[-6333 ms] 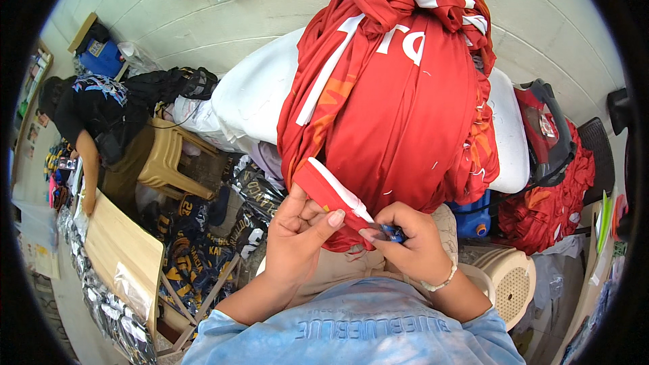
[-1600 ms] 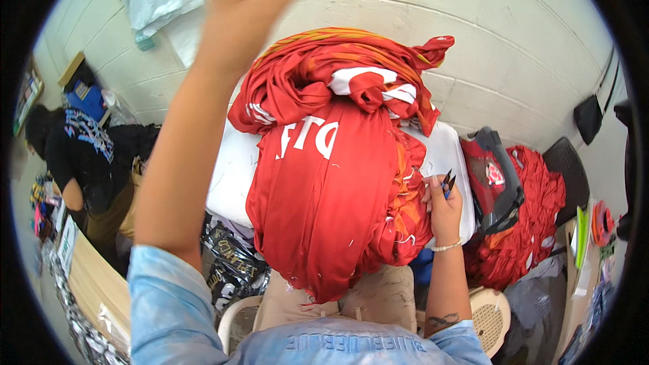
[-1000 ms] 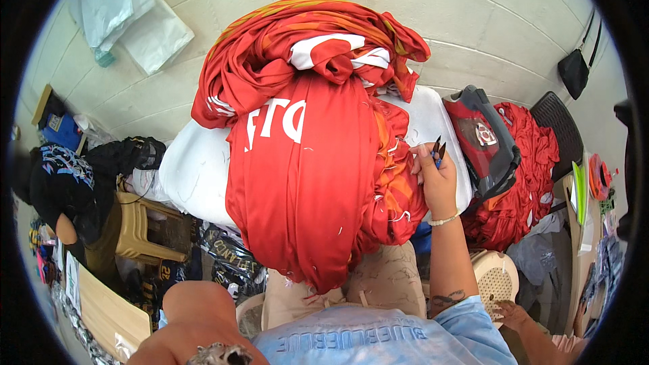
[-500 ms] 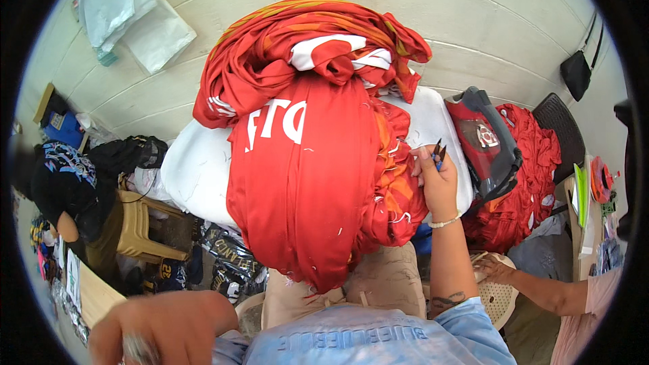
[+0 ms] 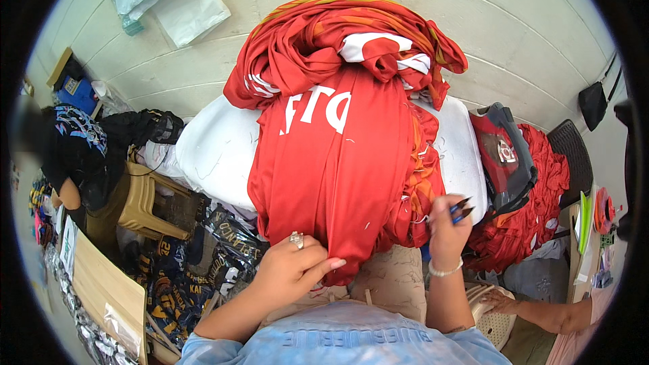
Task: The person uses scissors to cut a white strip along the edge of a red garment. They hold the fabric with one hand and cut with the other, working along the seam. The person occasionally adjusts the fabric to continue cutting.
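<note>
A large heap of red jerseys (image 5: 318, 176) with white lettering and orange parts lies in front of me, its near end hanging over my lap. My left hand (image 5: 297, 267), with a ring on one finger, pinches the red fabric at the near edge, thumb pointing right. Small thread snips (image 5: 462, 212) with dark blades and blue on the handle are in my closed right hand (image 5: 448, 233), just off the heap's right side. Their tips point right, away from the cloth. Loose white thread ends dot the fabric.
The heap rests on a white padded board (image 5: 220, 155). At right are a grey and red clear-fronted bag (image 5: 503, 155) and more red garments (image 5: 551, 169). A tan plastic stool (image 5: 145, 206) stands left. Another person's hand (image 5: 500, 301) rests on a chair at lower right; a person in black (image 5: 78, 149) is at left.
My left hand has come from the lower left onto the near edge of the red fabric. My right hand, still with the snips, has moved lower and off the cloth. The view has shifted.
</note>
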The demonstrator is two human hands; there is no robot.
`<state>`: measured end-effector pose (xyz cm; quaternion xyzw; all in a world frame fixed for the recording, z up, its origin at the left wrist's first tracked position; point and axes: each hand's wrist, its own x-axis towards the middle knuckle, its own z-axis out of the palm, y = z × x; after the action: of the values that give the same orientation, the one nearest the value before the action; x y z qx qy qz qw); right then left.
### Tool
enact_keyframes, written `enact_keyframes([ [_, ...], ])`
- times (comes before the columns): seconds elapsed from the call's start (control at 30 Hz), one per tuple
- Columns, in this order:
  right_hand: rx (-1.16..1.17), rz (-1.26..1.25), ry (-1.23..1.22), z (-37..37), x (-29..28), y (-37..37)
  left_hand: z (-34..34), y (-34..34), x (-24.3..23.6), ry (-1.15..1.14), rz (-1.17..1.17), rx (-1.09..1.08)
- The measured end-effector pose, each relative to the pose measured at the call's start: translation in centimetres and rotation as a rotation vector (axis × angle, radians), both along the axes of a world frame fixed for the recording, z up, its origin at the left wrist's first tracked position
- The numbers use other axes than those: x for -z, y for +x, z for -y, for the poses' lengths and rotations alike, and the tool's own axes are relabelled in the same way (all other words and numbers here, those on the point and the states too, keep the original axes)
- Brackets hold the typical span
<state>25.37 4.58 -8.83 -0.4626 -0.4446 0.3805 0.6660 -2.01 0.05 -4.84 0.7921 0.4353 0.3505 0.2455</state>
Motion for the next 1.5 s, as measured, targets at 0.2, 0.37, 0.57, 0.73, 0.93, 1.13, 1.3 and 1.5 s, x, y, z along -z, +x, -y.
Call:
enact_keyframes([
  [0.2, -0.562, 0.464, 0.048, 2.5, -2.5, -2.6, -1.6, -0.5, -5.1, 0.194, 0.02, 0.126],
  [0.37, -0.647, 0.461, -0.065, 3.2, -3.3, -5.1, -1.2, -1.7, -6.9, 0.379, -0.055, 0.054],
  [0.57, -0.796, 0.054, -0.355, 4.5, -0.6, -4.9, 0.0, -2.1, -5.6, -0.139, 0.276, 0.514],
  [0.73, -0.753, -0.72, -0.249, 4.9, 2.4, -1.2, 0.3, -1.4, -2.6, -0.029, 0.113, 0.023],
  [0.93, -0.544, -0.955, 0.162, 5.4, -1.8, 5.0, 0.0, -1.2, -1.0, 0.008, 0.022, -0.395],
  [1.13, -0.24, -0.546, 0.132, 7.3, -4.2, 5.6, 0.9, -2.0, -0.5, -0.093, 0.077, -0.355],
  [1.3, -0.562, 0.038, 0.092, 9.3, -4.5, 0.5, 3.2, 1.9, 0.7, -0.344, 0.265, 0.326],
  [1.5, -0.416, 0.371, -0.052, 9.3, -7.0, -3.0, 4.5, 5.2, 0.9, -0.699, 0.107, 0.461],
])
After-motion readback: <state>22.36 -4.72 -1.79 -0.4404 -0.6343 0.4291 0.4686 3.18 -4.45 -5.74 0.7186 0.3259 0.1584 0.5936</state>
